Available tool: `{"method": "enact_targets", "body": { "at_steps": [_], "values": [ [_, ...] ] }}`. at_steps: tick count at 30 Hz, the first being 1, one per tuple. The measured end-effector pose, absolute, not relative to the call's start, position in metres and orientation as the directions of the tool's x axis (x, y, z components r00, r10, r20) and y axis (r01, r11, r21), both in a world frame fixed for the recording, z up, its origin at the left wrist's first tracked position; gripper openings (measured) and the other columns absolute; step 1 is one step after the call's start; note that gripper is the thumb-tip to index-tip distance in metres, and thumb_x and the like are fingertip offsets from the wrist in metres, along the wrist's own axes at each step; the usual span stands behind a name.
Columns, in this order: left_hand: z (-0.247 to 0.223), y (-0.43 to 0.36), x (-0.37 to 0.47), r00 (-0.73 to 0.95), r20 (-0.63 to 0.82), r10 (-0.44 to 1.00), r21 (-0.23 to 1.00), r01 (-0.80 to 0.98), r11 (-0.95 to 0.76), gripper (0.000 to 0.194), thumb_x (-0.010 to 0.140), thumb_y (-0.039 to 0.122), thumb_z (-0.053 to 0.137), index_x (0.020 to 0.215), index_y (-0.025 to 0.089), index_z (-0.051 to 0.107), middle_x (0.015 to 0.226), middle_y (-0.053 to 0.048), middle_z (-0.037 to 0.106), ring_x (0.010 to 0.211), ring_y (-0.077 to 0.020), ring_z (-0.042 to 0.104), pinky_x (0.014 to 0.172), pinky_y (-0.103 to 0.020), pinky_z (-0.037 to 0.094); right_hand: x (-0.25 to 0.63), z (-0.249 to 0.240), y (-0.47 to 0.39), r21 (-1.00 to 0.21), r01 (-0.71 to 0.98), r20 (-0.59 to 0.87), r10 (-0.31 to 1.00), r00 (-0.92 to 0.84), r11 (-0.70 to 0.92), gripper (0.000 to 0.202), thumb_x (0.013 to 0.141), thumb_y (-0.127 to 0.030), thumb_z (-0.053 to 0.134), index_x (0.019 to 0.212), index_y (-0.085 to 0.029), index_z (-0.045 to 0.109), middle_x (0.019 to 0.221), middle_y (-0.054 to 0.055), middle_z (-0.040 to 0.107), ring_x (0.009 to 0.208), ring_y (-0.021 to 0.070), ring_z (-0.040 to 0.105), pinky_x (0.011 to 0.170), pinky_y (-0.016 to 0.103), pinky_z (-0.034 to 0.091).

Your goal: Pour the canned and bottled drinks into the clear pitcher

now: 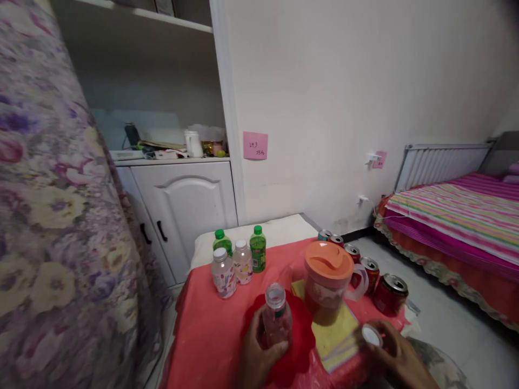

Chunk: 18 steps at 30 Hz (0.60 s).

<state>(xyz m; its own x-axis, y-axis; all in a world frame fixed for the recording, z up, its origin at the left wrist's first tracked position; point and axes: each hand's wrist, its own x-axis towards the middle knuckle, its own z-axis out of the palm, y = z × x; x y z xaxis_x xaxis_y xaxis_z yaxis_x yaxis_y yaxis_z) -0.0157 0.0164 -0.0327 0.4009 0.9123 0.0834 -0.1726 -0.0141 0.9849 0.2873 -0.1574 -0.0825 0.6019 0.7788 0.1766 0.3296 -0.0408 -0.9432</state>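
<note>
My left hand is wrapped around a small clear bottle, uncapped, held upright over a red plate on the table with the red cloth. My right hand is closed on a white cap, pinched at the fingertips, low at the right edge of the table, well apart from the bottle mouth. Between my two hands sits a yellow cloth, folded flat, touching the plate on its right side. On the yellow cloth stands a pitcher with an orange lid and a white handle facing right, brownish liquid showing in the lower part. Behind and right of the pitcher is a row of red cans, tops up, running back along the table edge; the nearest one is the biggest in view. At the back left of the table I see four capped bottles in a cluster: two green bottles behind, two pale bottles in front, all upright and just beside each other. Floral curtain fills the left side. White cabinet stands behind the table with clutter on its top. A pink note is stuck on the wall. A bed with striped cover is at right.
</note>
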Motion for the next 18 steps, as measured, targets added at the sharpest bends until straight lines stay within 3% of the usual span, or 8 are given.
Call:
{"method": "enact_targets", "body": {
  "at_steps": [3, 7, 9, 13, 18],
  "values": [
    [-0.030, 0.014, -0.013, 0.393, 0.086, 0.915, 0.984, -0.180, -0.015, 0.073, 0.048, 0.025, 0.090, 0.117, 0.019, 0.065, 0.120, -0.015, 0.076, 0.114, -0.0394, 0.069, 0.095, -0.044, 0.058, 0.248, -0.042, -0.161, -0.951, 0.308, 0.136, 0.920, 0.368, 0.017, 0.032, 0.069, -0.039, 0.078, 0.098, -0.026, 0.074, 0.092, 0.007, 0.078, 0.084, 0.0317, 0.073, 0.073, 0.038, 0.060],
    [-0.028, 0.011, -0.011, 0.376, 0.073, 0.924, 0.987, -0.160, -0.012, 0.074, 0.047, 0.022, 0.087, 0.117, 0.018, 0.064, 0.120, -0.017, 0.075, 0.114, -0.0407, 0.069, 0.097, -0.046, 0.056, 0.202, 0.012, -0.137, -0.930, 0.361, 0.169, 0.950, 0.262, 0.065, 0.045, 0.078, -0.038, 0.073, 0.120, -0.025, 0.070, 0.108, 0.010, 0.077, 0.092, 0.0316, 0.073, 0.077, 0.039, 0.060],
    [-0.026, 0.009, -0.011, 0.380, 0.077, 0.922, 0.986, -0.163, -0.015, 0.075, 0.046, 0.023, 0.086, 0.117, 0.019, 0.063, 0.122, -0.017, 0.074, 0.116, -0.0411, 0.068, 0.099, -0.047, 0.055, 0.187, 0.031, -0.119, -0.878, 0.455, 0.274, 0.937, 0.218, 0.151, 0.043, 0.080, -0.035, 0.071, 0.121, -0.025, 0.070, 0.116, 0.011, 0.074, 0.096, 0.0317, 0.071, 0.079, 0.040, 0.059],
    [-0.020, 0.005, -0.013, 0.427, 0.102, 0.898, 0.982, -0.189, -0.021, 0.075, 0.047, 0.027, 0.088, 0.118, 0.020, 0.065, 0.123, -0.016, 0.074, 0.119, -0.0409, 0.066, 0.103, -0.048, 0.053, 0.172, 0.051, -0.088, -0.730, 0.599, 0.492, 0.861, 0.130, 0.328, 0.044, 0.082, -0.022, 0.066, 0.127, -0.025, 0.066, 0.125, 0.012, 0.070, 0.116, 0.0331, 0.064, 0.100, 0.048, 0.051],
    [-0.013, 0.005, -0.014, 0.469, 0.141, 0.872, 0.971, -0.239, -0.028, 0.072, 0.048, 0.029, 0.088, 0.116, 0.020, 0.067, 0.121, -0.015, 0.075, 0.116, -0.0405, 0.068, 0.101, -0.046, 0.053, 0.170, 0.065, -0.074, -0.656, 0.641, 0.561, 0.825, 0.062, 0.398, 0.046, 0.084, -0.017, 0.064, 0.129, -0.026, 0.063, 0.126, 0.011, 0.068, 0.116, 0.0309, 0.065, 0.100, 0.045, 0.052]
  ]
}}
